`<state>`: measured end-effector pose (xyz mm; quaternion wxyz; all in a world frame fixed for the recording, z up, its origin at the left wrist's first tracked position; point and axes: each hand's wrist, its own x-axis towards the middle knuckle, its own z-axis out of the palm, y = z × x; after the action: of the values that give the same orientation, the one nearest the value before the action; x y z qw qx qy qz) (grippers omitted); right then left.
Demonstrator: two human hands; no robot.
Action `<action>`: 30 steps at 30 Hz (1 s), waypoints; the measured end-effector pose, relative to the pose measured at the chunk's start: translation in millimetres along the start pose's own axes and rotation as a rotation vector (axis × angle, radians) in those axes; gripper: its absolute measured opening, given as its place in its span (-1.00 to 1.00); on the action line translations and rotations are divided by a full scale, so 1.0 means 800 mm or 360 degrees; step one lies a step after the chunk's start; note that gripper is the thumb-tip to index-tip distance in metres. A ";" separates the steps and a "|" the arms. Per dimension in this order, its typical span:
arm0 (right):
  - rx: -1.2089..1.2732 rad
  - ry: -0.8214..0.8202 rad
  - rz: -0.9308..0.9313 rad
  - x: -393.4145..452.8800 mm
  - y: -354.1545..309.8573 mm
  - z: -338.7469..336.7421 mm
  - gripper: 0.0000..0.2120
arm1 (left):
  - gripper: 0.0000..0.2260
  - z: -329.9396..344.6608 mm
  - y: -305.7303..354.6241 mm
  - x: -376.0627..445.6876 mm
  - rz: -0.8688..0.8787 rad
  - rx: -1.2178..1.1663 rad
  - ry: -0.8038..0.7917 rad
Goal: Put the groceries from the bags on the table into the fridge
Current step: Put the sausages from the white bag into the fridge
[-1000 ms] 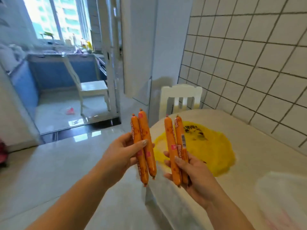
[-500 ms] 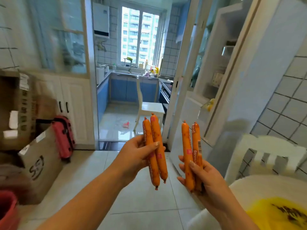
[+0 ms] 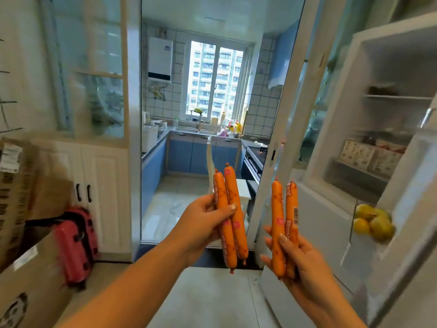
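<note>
Fingers of both hands are curled around sausages: the left hand (image 3: 203,223) grips one pair of orange wrapped sausages (image 3: 230,216), with the thumb pressed across their front, and the right hand (image 3: 305,259) grips a second pair (image 3: 283,223) in the same way. Each pair stands almost upright, the long axis pointing up and leaning slightly away from the person, and the lower ends hang below the fingers. The fridge (image 3: 392,110) is to the right and a little ahead, its door already open, with shelves visible inside and a door bin (image 3: 373,223) that holds yellow fruit. The right hand is clearly the nearer one to this opening; the left hand is nearer to the kitchen doorway in the middle. I judge that the right pair should go in first, and that the sausages must be turned from upright to lying flat, pointing to the right, so they can slide onto a shelf. Which shelf has free room I cannot tell, because the inside is blurred.
</note>
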<state>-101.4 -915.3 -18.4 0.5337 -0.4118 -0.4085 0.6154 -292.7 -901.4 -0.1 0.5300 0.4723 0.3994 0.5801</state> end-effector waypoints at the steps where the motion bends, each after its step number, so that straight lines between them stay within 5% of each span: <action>1: -0.0003 0.0011 -0.0007 0.021 -0.002 -0.002 -0.81 | -0.82 0.000 -0.006 0.026 -0.0009 -0.0025 -0.0012; 14: 0.0066 0.0511 -0.0251 0.323 -0.049 -0.058 -0.67 | -0.79 0.050 -0.067 0.419 -0.0187 -0.0143 -0.0528; 22: 0.0099 0.0923 -0.0447 0.449 -0.086 -0.127 -0.71 | -0.84 0.146 -0.104 0.606 -0.0362 -0.0215 -0.0965; 30: 0.0090 0.1152 -0.0627 0.595 -0.126 -0.242 -0.78 | -0.85 0.264 -0.165 0.756 -0.0415 -0.0242 -0.1145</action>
<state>70.1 -420.2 -20.2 0.7616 -0.5008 -0.2484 0.3278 -51.8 -293.5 -2.5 0.7389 0.5503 0.2005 0.3330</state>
